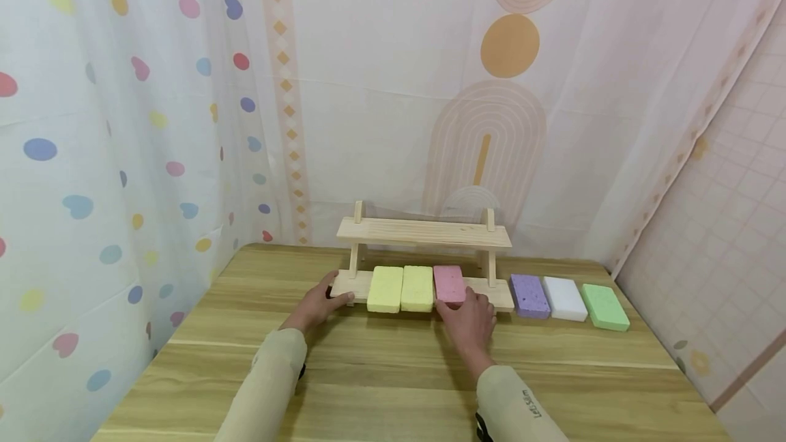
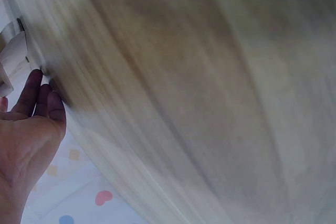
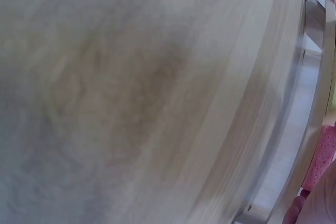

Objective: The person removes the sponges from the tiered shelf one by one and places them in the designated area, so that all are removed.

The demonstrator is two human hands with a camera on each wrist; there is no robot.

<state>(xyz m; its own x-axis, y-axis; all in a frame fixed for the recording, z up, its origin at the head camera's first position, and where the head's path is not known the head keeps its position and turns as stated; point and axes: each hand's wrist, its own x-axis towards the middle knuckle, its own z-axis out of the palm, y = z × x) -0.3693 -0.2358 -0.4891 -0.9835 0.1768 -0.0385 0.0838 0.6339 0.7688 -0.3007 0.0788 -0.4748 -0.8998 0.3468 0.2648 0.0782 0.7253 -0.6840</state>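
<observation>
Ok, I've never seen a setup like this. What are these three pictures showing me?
There is no machine, just a person's bare hands. The wide picture comes from a head camera; the other two come from wrist cameras, mostly filled by the table. On it stands a wooden rack. Its lower shelf carries two yellow sponges and a pink sponge; a purple, a white and a green sponge lie to its right. The right hand grips the pink sponge, the left hand the rack's left end.

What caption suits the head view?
The right hand grips a pink rectangular sponge on the pale wooden lower shelf.
</observation>
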